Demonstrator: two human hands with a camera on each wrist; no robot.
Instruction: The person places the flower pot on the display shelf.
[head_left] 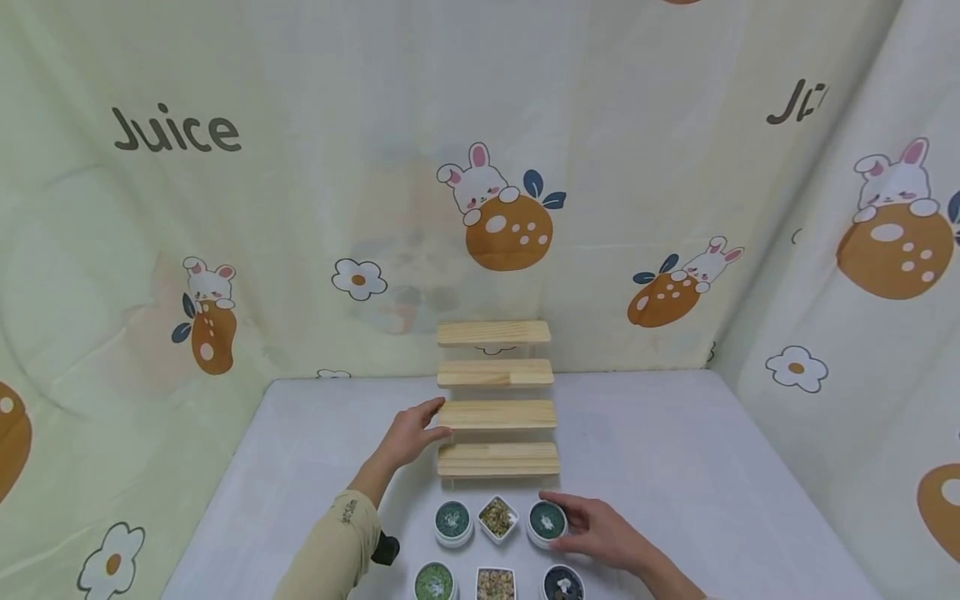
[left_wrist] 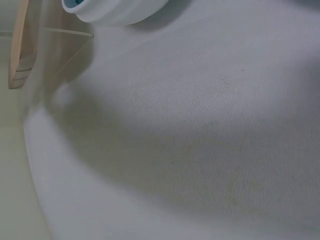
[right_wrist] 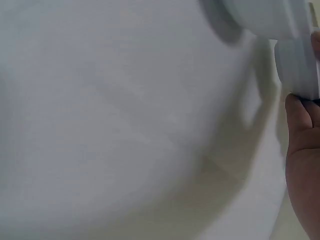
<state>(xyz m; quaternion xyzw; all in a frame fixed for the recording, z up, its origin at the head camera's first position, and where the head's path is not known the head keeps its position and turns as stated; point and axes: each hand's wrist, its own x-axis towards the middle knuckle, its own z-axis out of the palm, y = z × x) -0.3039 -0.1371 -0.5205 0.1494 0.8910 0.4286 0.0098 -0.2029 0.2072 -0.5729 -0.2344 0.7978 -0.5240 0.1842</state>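
Note:
A tiered display stand [head_left: 498, 414] with several pale wooden shelves stands against the curtain at the back of the table. My left hand [head_left: 408, 433] grips the left end of its second-lowest shelf, thumb toward the front edge and fingers toward the back edge. In front of the stand, my right hand [head_left: 596, 529] holds a round white tub with a dark green top [head_left: 547, 520], thumb and fingers on opposite sides. That tub's white wall [right_wrist: 296, 70] also shows between the fingertips in the right wrist view. The left hand is out of frame in the left wrist view.
Left of the held tub stand a square white dish of greenish-brown bits [head_left: 498, 519] and another dark-green-topped tub [head_left: 453, 522]. A nearer row has a light green tub [head_left: 435, 581], a square dish of tan bits [head_left: 496, 585] and a dark tub [head_left: 562, 583]. Printed curtains [head_left: 360, 192] surround the table.

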